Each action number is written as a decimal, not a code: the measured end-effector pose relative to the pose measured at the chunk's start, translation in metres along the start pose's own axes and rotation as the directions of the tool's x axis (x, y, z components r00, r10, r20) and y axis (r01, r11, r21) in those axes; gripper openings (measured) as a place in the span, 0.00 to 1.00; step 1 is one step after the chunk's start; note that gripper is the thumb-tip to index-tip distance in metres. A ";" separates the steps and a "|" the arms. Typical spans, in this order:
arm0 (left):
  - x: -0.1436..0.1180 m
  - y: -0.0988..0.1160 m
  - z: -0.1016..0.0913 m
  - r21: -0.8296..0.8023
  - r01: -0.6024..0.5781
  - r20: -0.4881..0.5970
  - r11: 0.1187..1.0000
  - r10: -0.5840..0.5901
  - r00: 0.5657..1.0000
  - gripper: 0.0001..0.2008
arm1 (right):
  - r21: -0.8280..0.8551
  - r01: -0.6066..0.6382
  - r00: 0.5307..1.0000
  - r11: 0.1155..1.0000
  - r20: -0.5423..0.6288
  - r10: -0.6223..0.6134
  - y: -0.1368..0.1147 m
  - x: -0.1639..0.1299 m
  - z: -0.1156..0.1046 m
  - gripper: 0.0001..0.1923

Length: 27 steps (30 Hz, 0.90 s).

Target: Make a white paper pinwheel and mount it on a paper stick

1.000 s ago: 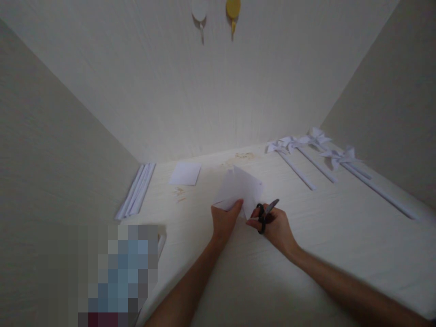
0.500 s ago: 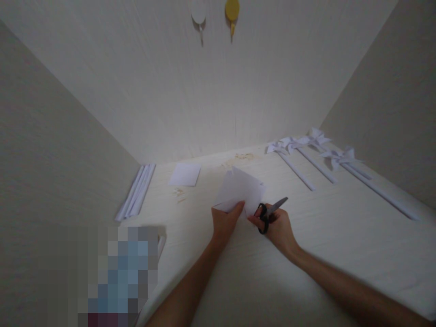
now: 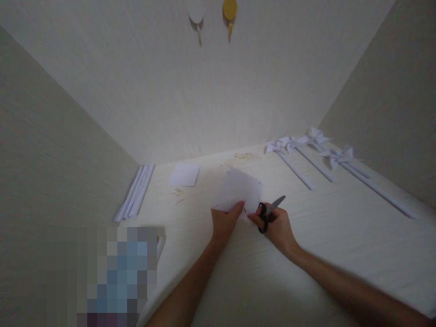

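My left hand [image 3: 227, 220] grips a square sheet of white paper [image 3: 238, 188] by its near left edge, thumb on top. Slits show at the paper's corners. The right hand [image 3: 274, 222] has black-handled scissors [image 3: 263, 218] hooked on its fingers, their blades pointing away to the upper right, off the paper. Its thumb and fingertip are at the paper's near right corner; whether they pinch it is hard to tell.
Several paper pinwheels on white sticks [image 3: 296, 163] lie at the right. Rolled paper sticks [image 3: 136, 193] and a square paper stack [image 3: 184, 175] lie at the left. Small pale sticks [image 3: 179, 194] and more bits [image 3: 243, 156] are scattered about. Two hooks [image 3: 230, 11] hang on the wall.
The view has shifted slightly. Both hands hold nearly the same pose, with the paper and scissors barely moved; a dark slit now shows between the left thumb and right fingertips.
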<state>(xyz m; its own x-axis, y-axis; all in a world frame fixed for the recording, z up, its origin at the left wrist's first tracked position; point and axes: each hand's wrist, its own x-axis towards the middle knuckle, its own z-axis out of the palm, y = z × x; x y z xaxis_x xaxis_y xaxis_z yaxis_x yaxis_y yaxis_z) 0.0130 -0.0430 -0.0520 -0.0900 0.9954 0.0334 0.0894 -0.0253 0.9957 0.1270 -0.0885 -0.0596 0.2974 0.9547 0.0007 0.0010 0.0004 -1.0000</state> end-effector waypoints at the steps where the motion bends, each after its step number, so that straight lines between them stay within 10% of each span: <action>1: 0.000 0.000 0.000 -0.012 0.002 0.006 1.000 -0.002 1.000 0.13 | -0.001 0.007 1.000 1.000 -0.001 -0.007 0.000 0.000 0.000 0.13; 11: -0.002 0.000 0.002 -0.112 0.042 0.179 0.993 -0.021 0.984 0.15 | -0.039 0.019 1.000 0.999 0.006 -0.018 0.006 0.003 -0.006 0.15; 16: 0.002 -0.002 0.001 -0.090 0.039 0.047 0.995 -0.035 0.998 0.12 | -0.049 -0.006 1.000 0.999 0.019 0.007 0.005 0.005 -0.005 0.16; 20: 0.011 -0.008 -0.002 -0.197 0.043 -0.123 0.980 -0.068 0.990 0.11 | -0.103 -0.024 0.984 0.994 0.173 0.042 0.006 0.007 -0.006 0.12; 27: 0.014 -0.009 -0.003 -0.414 0.046 -0.111 0.909 -0.100 0.989 0.09 | -0.235 0.014 0.879 0.972 0.465 0.100 -0.003 0.004 -0.013 0.12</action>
<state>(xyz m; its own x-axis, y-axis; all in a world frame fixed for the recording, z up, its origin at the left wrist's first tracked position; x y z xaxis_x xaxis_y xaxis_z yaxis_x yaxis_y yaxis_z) 0.0080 -0.0288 -0.0598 -0.2082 0.9764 -0.0572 -0.3337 -0.0159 0.9425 0.1405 -0.0881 -0.0566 -0.1826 0.9782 -0.0994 0.2292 -0.0559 -0.9718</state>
